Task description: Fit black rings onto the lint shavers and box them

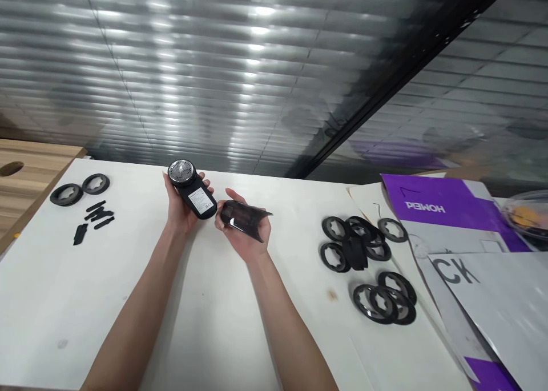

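Head view, nearest first: two bare forearms rising from 6 o'clock over white table (51, 299). Left hand (180, 205) wrapped around black lint shaver (192, 192), fingers closed along its body, metal mesh head pointing toward 11 o'clock, label side up. Right hand (246, 234) closed on dark translucent cover (242, 215), pinched near its wider end, tapered tip pointing to 3 o'clock, just beside shaver's lower end. Both held slightly above table centre.

Judging by looks: shaver rigid, light to moderate in weight, smooth plastic, likely a bit slippery; best gripped around mid-body, clear of thin mesh foil, which looks easily dented. Cover thin, glossy, very light, probably flexes and cracks under hard squeeze; safer held by its side edges.

Toward 9 o'clock: two black rings (79, 189) and small black strips (96, 217). Toward 3 o'clock: pile of black rings (368, 265), then purple-and-white cartons (436, 208).
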Tool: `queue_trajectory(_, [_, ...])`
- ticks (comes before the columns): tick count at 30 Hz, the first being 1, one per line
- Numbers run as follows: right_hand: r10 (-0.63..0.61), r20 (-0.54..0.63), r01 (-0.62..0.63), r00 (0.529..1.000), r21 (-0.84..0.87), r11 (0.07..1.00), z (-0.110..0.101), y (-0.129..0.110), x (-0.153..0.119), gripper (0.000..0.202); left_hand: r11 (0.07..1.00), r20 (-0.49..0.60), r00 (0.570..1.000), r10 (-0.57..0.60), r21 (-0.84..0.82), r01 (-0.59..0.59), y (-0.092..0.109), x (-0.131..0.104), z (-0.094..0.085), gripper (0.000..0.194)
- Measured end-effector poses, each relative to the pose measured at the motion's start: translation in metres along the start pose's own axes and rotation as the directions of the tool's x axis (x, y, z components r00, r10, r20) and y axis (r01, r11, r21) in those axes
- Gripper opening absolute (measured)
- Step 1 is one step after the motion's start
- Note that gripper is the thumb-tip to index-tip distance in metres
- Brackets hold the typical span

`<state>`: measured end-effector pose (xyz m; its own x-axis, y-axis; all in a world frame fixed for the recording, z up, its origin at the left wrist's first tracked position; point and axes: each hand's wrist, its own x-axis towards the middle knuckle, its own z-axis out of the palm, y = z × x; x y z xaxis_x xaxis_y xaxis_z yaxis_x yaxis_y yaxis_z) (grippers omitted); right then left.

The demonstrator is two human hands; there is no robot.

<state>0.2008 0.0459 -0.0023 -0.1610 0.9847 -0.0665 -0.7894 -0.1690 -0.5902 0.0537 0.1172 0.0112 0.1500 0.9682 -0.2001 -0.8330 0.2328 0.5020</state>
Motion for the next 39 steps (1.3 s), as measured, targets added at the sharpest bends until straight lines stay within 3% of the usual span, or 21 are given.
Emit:
queue_trajectory(8, [-0.005, 0.009, 0.005, 1.0, -0.02, 1.0, -0.002, 0.001, 0.001, 0.074, 1.0, 0.011, 1.0, 0.007, -0.027, -0.007, -0.001, 0.002, -0.002, 0.079])
queue_trajectory(14, [-0.005, 0.001, 0.005, 1.0, 0.021, 1.0, 0.001, 0.0, 0.002, 0.053, 0.998, 0.005, 1.0, 0.028, -0.059, -0.028, 0.0, 0.001, 0.001, 0.085])
queue_trajectory(18, [-0.031, -0.067, 0.032, 0.997, 0.018, 0.999, 0.001, 0.002, 0.004, 0.03, 1.0, -0.022, 1.0, -0.001, -0.03, 0.0, 0.001, -0.001, 0.004, 0.087])
queue_trajectory(29, [-0.146, -0.311, 0.106, 0.939, -0.142, 0.984, -0.003, 0.015, 0.015, 0.071, 0.999, -0.06, 0.998, -0.029, 0.043, 0.031, -0.002, -0.003, 0.01, 0.096])
queue_trajectory(36, [-0.074, -0.202, 0.034, 0.977, -0.195, 0.98, 0.0, 0.014, 0.01, 0.052, 0.995, 0.012, 1.0, -0.026, 0.099, 0.025, -0.004, -0.002, 0.001, 0.087])
queue_trajectory(39, [-0.066, -0.15, 0.022, 0.987, -0.276, 0.961, -0.001, 0.015, 0.008, 0.054, 0.993, 0.039, 0.999, -0.018, 0.12, 0.013, -0.005, -0.003, 0.0, 0.084])
